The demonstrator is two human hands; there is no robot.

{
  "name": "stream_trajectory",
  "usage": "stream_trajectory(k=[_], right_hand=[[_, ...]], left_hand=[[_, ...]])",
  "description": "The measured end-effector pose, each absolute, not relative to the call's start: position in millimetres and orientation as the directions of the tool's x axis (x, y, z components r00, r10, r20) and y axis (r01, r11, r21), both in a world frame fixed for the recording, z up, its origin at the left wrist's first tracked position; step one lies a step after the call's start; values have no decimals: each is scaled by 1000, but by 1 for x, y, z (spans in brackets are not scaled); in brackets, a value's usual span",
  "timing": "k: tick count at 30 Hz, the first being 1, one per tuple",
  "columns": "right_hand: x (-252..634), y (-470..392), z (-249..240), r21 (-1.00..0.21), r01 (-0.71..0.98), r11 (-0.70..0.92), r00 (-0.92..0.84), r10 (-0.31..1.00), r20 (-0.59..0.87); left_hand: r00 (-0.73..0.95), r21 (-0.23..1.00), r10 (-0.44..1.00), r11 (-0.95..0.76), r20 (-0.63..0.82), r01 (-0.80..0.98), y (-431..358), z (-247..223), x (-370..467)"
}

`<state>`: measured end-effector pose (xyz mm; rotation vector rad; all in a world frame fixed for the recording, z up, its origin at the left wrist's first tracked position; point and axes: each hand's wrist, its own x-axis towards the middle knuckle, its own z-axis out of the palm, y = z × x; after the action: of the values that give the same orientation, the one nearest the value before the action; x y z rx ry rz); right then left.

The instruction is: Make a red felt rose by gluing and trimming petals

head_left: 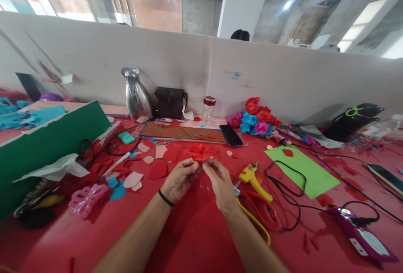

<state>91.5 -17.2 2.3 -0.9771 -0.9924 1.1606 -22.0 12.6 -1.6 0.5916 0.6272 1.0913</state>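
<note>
A red paper flower [199, 150] is held up between my two hands over the red table. My left hand [181, 179], with a black band at the wrist, pinches its lower edge from the left. From the right, my right hand [219, 182] pinches at the flower's base. What exactly lies between the fingertips is partly hidden. Cut red petal pieces [158, 169] and pink petal pieces [133, 179] lie to the left of my hands. Just right of my right hand rest a yellow glue gun [255, 179] and red-handled scissors [262, 214].
At the back stand a steel jug [137, 96], a dark bag [171, 104], a glass jar [208, 111] and a bunch of paper roses [258, 118]. A phone [231, 135] lies before them. Cables run from a purple power strip [362, 235]. A green board [50, 151] stands left.
</note>
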Motion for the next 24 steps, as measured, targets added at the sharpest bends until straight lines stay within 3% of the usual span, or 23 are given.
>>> stream_trajectory(k=[8, 15, 24], right_hand=[[90, -14, 2, -931, -361, 59, 125, 992, 14], [90, -15, 3, -873, -488, -6, 56, 998, -39], [90, -15, 4, -876, -482, 4, 22, 1000, -7]], left_hand=[[272, 806, 951, 275, -147, -524, 15, -4, -25], [269, 865, 963, 164, -36, -474, 14, 4, -29], [227, 895, 974, 95, 8, -436, 9, 14, -30]])
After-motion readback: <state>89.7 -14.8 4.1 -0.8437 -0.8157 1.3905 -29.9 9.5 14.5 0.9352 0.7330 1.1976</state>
